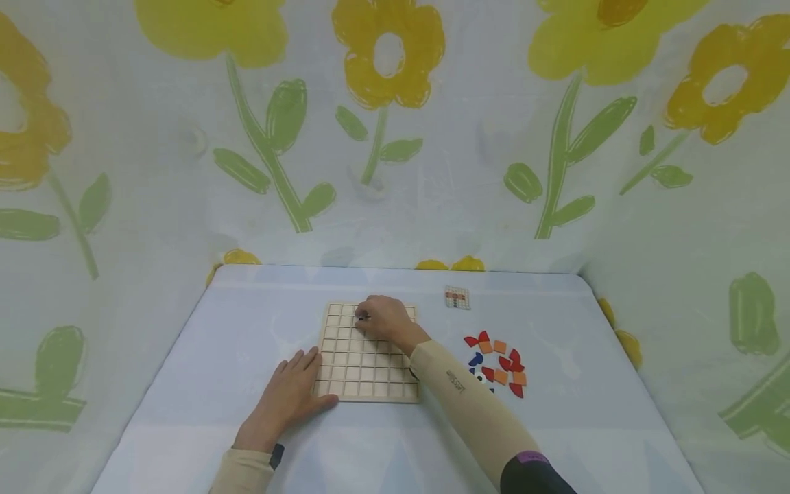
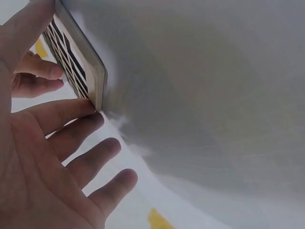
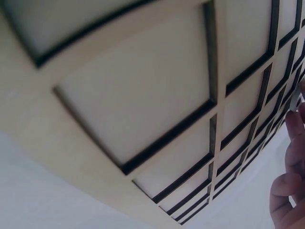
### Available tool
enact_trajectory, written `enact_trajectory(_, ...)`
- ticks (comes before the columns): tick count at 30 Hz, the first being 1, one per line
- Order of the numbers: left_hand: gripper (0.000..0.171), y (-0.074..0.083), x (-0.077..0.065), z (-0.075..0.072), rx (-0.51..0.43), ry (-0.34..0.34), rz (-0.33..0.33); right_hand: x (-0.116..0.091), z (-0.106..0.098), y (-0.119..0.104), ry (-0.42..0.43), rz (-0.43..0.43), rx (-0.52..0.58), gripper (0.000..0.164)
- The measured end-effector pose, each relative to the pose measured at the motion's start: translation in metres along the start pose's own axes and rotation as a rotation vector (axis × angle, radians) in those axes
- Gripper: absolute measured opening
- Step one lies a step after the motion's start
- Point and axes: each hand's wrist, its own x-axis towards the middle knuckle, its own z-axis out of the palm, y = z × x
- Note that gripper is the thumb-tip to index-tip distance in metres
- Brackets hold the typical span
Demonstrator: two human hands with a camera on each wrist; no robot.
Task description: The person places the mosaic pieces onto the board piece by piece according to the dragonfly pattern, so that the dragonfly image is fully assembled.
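A square wooden grid board (image 1: 364, 400) with rows of recessed cells lies flat on the table. My left hand (image 1: 293, 387) rests at its near left corner, fingers stretched along the left side and thumb at the front edge. In the left wrist view, the straight fingers touch the corner of the board (image 2: 97, 81). My right hand (image 1: 385, 319) reaches over the far part of the grid. Its fingertips pinch a small thin piece (image 3: 296, 98), which looks dark in the head view; its shape is mostly hidden by the fingers.
Right of the board lie loose flat pieces: red quarter-rounds (image 1: 516, 390), orange squares (image 1: 500, 377) and blue pieces (image 1: 476, 359), partly behind the right sleeve. A small patterned card (image 1: 457, 298) lies farther back. Flower-printed curtains (image 1: 463, 151) surround the white table (image 1: 592, 425).
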Motion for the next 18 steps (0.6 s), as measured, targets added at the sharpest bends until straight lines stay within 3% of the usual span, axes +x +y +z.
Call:
enact_trajectory(11, 0.095, -0.0003, 0.0018, -0.0008, -0.007, -0.014, -0.013, 0.0049, 0.0009, -0.0015, -0.04, 0.058, 0.003, 0.026)
enact_trajectory(18, 0.095, 0.0013, -0.0005, -0.0005, -0.016, -0.017, -0.026, 0.0024, 0.0002, -0.0043, -0.053, 0.048, 0.002, 0.024)
